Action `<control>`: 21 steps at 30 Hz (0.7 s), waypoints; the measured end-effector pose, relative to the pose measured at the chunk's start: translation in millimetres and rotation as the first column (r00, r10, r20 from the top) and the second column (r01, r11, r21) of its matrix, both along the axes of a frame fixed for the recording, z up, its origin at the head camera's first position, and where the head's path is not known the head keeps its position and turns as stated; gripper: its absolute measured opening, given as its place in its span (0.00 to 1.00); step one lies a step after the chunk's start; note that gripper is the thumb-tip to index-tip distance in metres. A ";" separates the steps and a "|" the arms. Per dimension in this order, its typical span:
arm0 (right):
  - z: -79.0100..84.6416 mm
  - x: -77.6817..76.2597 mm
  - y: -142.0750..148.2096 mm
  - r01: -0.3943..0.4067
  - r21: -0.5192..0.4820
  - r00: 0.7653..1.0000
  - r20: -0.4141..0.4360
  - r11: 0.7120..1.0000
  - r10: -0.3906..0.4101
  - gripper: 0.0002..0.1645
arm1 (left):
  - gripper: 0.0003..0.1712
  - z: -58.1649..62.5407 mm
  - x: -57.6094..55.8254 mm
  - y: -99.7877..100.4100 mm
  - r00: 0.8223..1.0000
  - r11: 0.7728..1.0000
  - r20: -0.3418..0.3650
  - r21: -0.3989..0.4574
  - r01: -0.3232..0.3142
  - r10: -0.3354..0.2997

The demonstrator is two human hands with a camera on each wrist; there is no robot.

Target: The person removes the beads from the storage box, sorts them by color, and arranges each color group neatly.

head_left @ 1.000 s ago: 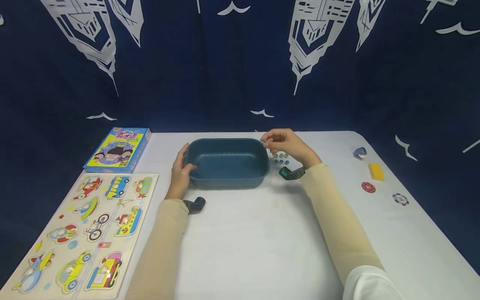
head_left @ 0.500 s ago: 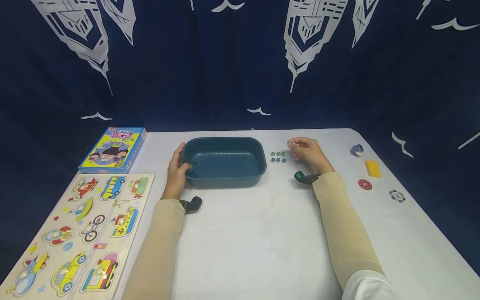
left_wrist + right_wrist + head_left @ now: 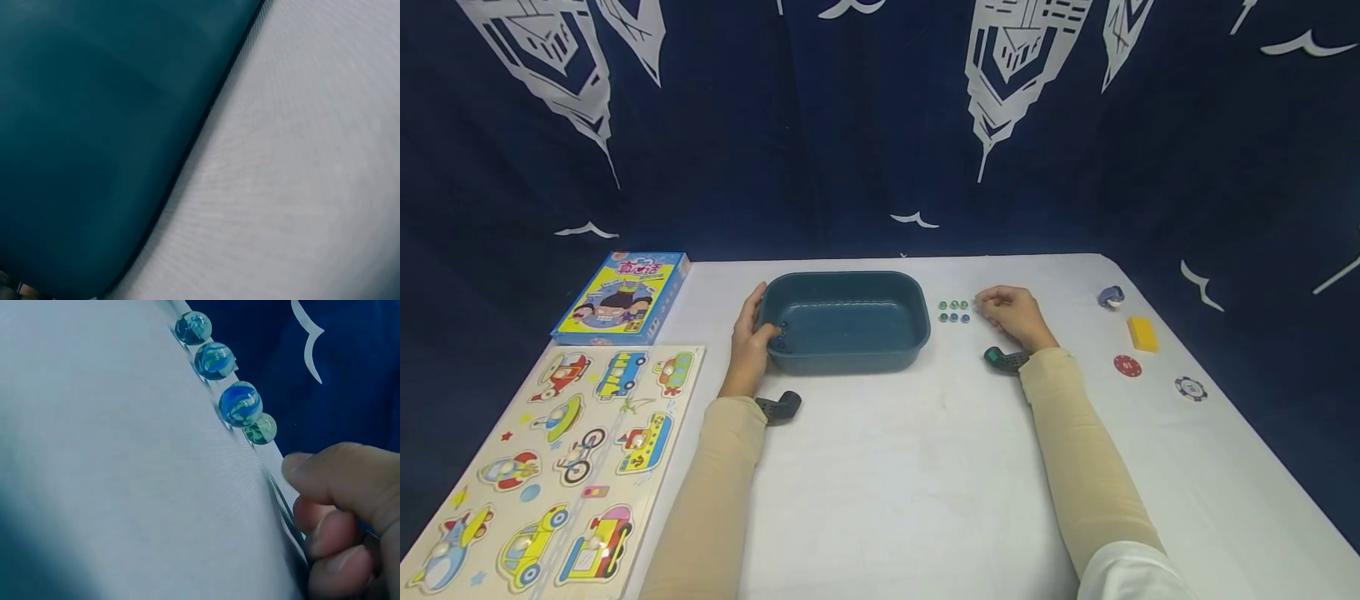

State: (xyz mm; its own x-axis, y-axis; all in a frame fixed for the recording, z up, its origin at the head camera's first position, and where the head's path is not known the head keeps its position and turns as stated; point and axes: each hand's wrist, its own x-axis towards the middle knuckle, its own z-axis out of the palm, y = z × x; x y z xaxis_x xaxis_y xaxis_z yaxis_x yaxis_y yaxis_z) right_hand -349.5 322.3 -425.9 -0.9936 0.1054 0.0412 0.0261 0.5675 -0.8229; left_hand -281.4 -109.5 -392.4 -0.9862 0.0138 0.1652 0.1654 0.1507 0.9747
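Observation:
In the head view my left hand [image 3: 748, 346] grips the left rim of a dark teal plastic basin [image 3: 850, 363], thumb inside over it. Several small dark marbles [image 3: 782, 342] lie inside beside that thumb. To the basin's right, glass marbles stand on the table in two short rows, green ones [image 3: 953, 305] behind and blue ones [image 3: 954, 317] in front. My right hand [image 3: 1017, 317] is low at the right end of the green row, thumb and fingers curled, a small glint of a marble at the fingertips. In the right wrist view the thumb [image 3: 337, 478] hides most of that spot.
A blue-yellow card box [image 3: 621, 300] and a wooden vehicle puzzle board [image 3: 561, 467] lie at left. Along the right side are a small blue object [image 3: 1110, 297], a yellow block [image 3: 1142, 334], a red chip [image 3: 1127, 365] and a white-and-dark chip [image 3: 1191, 388].
My right hand has moved from the basin's right rim, carrying a marble rightward past the rows, then down and slightly left to the green row's end. My left hand keeps gripping the basin.

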 end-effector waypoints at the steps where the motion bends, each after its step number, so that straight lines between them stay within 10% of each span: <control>1: 0.1 0.6 -0.8 0.002 0.023 1.000 0.004 1.000 -0.002 0.16 | 0.46 0.1 0.1 0.0 1.000 1.000 0.000 -0.001 -0.001 0.001; 21: 0.5 3.2 -3.5 -0.002 0.026 0.998 -0.059 1.000 0.003 0.18 | 0.44 -1.4 -2.6 0.0 1.000 1.000 0.006 0.002 0.004 -0.004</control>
State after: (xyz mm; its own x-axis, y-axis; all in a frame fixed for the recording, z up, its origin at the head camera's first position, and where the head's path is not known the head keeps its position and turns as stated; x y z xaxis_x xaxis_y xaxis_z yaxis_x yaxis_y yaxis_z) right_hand -346.3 318.8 -425.4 -0.9896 0.1012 0.1023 -0.0234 0.5885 -0.8081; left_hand -284.0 -109.5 -393.8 -0.9870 0.0174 0.1598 0.1606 0.1479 0.9759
